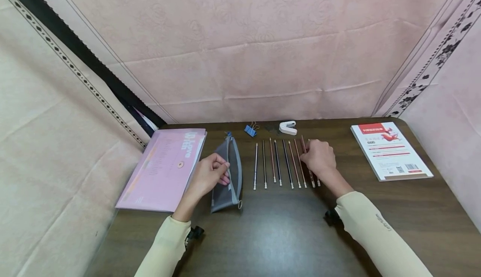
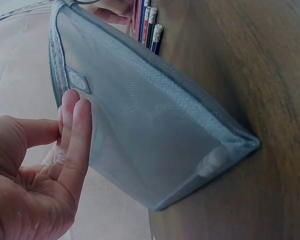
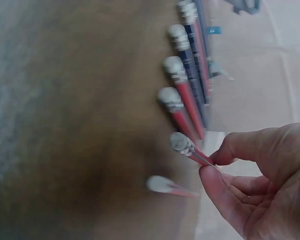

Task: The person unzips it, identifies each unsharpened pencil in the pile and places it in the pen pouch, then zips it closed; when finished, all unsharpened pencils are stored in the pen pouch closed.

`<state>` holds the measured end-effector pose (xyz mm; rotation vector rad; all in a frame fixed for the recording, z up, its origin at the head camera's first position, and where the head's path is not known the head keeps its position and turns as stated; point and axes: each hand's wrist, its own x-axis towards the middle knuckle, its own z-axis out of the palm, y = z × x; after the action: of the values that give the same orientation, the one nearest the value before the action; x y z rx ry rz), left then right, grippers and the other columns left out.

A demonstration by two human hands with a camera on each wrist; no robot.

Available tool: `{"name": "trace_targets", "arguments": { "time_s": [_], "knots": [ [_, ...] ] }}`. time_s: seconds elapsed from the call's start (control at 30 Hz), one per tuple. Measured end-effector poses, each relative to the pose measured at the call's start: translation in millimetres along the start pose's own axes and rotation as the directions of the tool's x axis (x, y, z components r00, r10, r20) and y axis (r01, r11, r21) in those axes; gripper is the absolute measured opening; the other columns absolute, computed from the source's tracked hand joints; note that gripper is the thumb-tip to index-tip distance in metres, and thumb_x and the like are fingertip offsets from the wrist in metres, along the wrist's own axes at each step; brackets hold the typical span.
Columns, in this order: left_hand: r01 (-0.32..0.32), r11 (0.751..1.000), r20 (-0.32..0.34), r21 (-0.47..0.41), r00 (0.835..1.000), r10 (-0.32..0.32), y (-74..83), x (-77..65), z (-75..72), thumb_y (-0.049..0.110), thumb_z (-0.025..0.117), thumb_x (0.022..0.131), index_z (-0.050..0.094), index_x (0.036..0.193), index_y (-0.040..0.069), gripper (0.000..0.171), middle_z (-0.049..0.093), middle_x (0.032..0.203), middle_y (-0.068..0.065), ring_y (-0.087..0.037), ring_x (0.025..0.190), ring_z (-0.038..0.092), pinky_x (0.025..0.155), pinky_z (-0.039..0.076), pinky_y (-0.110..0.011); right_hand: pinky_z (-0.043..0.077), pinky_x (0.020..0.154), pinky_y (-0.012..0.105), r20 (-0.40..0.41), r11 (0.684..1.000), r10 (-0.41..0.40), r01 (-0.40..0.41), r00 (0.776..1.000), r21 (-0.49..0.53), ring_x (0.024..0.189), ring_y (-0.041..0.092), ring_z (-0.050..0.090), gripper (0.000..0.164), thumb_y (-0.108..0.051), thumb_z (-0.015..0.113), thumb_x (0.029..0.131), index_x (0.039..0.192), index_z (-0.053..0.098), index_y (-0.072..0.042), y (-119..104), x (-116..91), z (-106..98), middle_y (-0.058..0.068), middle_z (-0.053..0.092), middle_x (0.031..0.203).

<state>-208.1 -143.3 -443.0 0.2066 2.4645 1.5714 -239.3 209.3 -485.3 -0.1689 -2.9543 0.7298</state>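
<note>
My left hand (image 1: 210,175) is at the left side of a grey-blue mesh zipper pouch (image 1: 221,202), which stands on edge with its top parted. In the left wrist view, its loosely bent fingers (image 2: 80,130) overlap the mesh near a small label; firm contact is hard to judge. A white-ended pencil-like shape (image 2: 212,160) shows through the pouch near its corner. Over the right end of a row of pencils (image 1: 286,164), my right hand (image 1: 320,158) pinches a red pencil (image 3: 182,142) between thumb and fingers. Another pencil (image 3: 162,184) lies beyond it to the right.
A pink folder (image 1: 161,172) lies left of the pouch. At the back are a blue binder clip (image 1: 250,131) and a small white stapler-like object (image 1: 288,127). A white book with a red band (image 1: 392,152) lies far right. Curtains hang behind and beside the dark table (image 1: 270,235).
</note>
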Motion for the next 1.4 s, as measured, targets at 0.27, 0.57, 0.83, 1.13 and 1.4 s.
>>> {"name": "trace_targets", "arguments": {
  "time_s": [0.27, 0.57, 0.83, 1.13, 1.4],
  "knots": [
    [-0.034, 0.999, -0.032, -0.014, 0.999, 0.034, -18.4, 6.6, 1.8, 0.020, 0.062, 0.094, 0.058, 0.097, 0.003, 0.018, 0.070, 0.078, -0.018, -0.031, 0.064, 0.071, 0.059, 0.062, -0.038, 0.059, 0.056, 0.036, 0.010, 0.922, -0.083, 0.073, 0.996, 0.381, 0.062, 0.018, 0.068, 0.023, -0.018, 0.069, 0.079, 0.100, 0.066, -0.010, -34, -13, -25, 0.005, 0.071, 0.082],
    [-0.067, 0.998, -0.047, -0.018, 0.997, 0.066, -15.9, 7.3, 6.1, 0.019, 0.063, 0.093, 0.059, 0.094, 0.007, 0.013, 0.070, 0.073, -0.011, -0.023, 0.059, 0.070, 0.055, 0.062, -0.036, 0.062, 0.064, 0.044, 0.026, 0.360, -0.127, 0.022, 0.992, 0.933, 0.068, 0.017, 0.064, 0.028, 0.005, 0.063, 0.084, 0.109, 0.052, 0.001, -112, -32, 7, 0.008, 0.061, 0.089],
    [-0.016, 0.999, -0.017, -0.032, 1.000, 0.015, -10.4, 6.5, 7.5, 0.019, 0.062, 0.094, 0.057, 0.098, 0.001, 0.019, 0.070, 0.079, -0.020, -0.033, 0.065, 0.071, 0.060, 0.062, -0.040, 0.062, 0.063, 0.044, 0.040, 0.310, -0.097, -0.008, 0.995, 0.951, 0.067, 0.021, 0.063, 0.029, 0.006, 0.061, 0.084, 0.110, 0.049, 0.002, -147, -49, 61, 0.014, 0.059, 0.092],
    [0.001, 1.000, 0.010, -0.016, 1.000, -0.001, 13.6, -9.2, 2.4, 0.012, 0.058, 0.096, 0.055, 0.102, -0.005, 0.019, 0.070, 0.085, -0.025, -0.040, 0.072, 0.071, 0.064, 0.062, -0.044, 0.061, 0.054, 0.034, 0.242, 0.603, -0.207, -0.071, 0.948, 0.795, 0.065, 0.022, 0.070, 0.024, -0.011, 0.068, 0.087, 0.108, 0.058, -0.005, -159, -61, 75, 0.010, 0.068, 0.090],
    [-0.024, 0.999, 0.004, -0.023, 1.000, 0.025, 17.1, -5.7, 3.4, 0.013, 0.059, 0.095, 0.054, 0.103, -0.005, 0.020, 0.069, 0.084, -0.024, -0.038, 0.071, 0.071, 0.064, 0.062, -0.044, 0.061, 0.060, 0.042, 0.292, 0.637, -0.305, -0.034, 0.906, 0.770, 0.073, 0.024, 0.070, 0.029, -0.022, 0.068, 0.089, 0.114, 0.061, -0.009, -138, -50, 59, 0.012, 0.071, 0.095]
  ]
}}
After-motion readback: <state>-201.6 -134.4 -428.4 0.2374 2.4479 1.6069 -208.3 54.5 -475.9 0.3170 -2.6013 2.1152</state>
